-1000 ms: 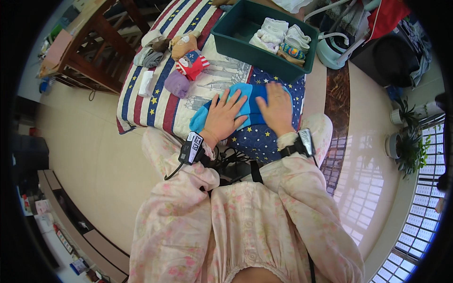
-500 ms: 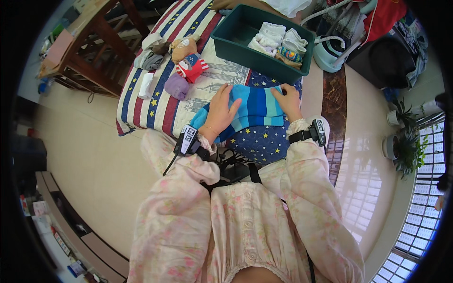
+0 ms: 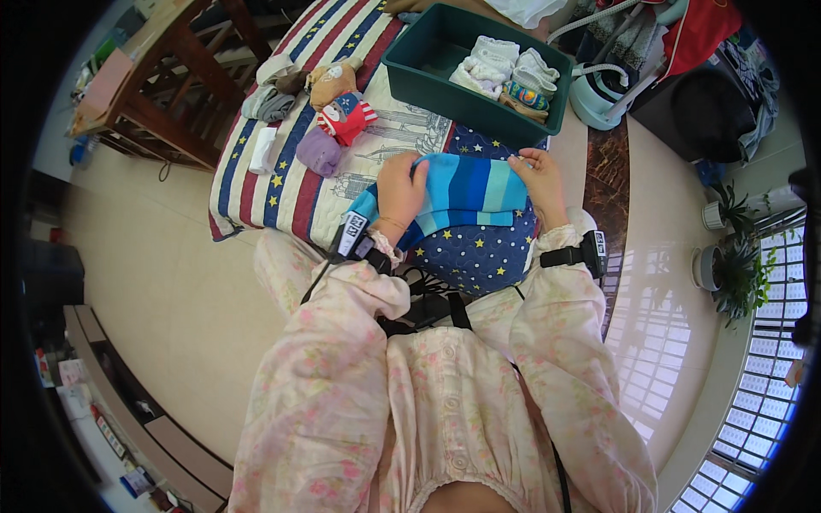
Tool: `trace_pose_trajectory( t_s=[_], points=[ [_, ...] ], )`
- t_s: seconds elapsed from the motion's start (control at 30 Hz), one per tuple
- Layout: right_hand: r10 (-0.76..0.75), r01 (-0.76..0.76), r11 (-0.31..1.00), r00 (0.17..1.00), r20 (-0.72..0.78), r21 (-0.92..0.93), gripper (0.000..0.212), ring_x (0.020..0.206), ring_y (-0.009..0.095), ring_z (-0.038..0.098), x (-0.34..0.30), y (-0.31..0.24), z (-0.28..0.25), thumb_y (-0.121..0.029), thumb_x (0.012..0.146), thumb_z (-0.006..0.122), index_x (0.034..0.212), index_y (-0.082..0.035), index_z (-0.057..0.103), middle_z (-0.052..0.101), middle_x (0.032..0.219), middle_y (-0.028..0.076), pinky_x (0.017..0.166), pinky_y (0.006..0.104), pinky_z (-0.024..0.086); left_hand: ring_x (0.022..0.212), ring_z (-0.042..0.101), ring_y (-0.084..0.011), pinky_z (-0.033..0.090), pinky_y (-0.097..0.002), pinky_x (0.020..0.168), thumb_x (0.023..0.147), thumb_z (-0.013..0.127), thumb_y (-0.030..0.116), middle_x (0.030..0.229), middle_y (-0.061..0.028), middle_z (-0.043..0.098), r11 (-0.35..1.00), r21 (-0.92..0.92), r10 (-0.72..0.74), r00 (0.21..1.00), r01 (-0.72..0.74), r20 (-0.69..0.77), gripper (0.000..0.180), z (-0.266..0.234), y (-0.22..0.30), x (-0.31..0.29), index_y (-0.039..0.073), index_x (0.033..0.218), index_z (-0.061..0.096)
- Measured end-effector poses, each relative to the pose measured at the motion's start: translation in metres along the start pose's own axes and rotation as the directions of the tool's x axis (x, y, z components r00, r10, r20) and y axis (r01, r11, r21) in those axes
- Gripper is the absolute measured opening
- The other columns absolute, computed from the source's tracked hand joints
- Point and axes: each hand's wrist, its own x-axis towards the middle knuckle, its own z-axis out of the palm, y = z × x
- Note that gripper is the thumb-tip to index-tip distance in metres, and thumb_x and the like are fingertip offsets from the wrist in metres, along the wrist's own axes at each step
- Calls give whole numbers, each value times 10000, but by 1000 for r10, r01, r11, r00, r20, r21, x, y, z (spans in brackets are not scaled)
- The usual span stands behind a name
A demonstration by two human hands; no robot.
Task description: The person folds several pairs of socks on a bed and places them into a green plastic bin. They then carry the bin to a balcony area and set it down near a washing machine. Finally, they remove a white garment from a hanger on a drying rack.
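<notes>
We see the blue-striped, knitted, sock-like garment [image 3: 470, 186] on the navy, star-printed fabric cover [image 3: 470, 256]; the left hand [image 3: 400, 193] grips the garment's left part, the right hand [image 3: 541, 181] pinches its upper right corner.

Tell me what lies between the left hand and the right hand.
In the head view, blue striped cloth spans the stretch between the left hand and the right hand.

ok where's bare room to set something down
Free: striped quilt below the purple bundle and white packet; starry navy section below blue striped garment; left half of green bin. Crowded: between left hand and right hand; the bin's right half, holding white bundles.
</notes>
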Motion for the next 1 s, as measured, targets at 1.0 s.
trace_pose_trajectory(
  t_s=[1.0],
  points=[
    [209, -226, 968, 967, 144, 112, 212, 677, 60, 536, -8, 18, -12, -181, 883, 657, 1013, -16, 638, 622, 809, -2, 572, 196, 400, 623, 617, -349, 474, -440, 554, 896, 580, 333, 668, -142, 625, 976, 218, -8, 990, -23, 144, 248, -23, 0, -16, 87, 904, 609]
  ],
)
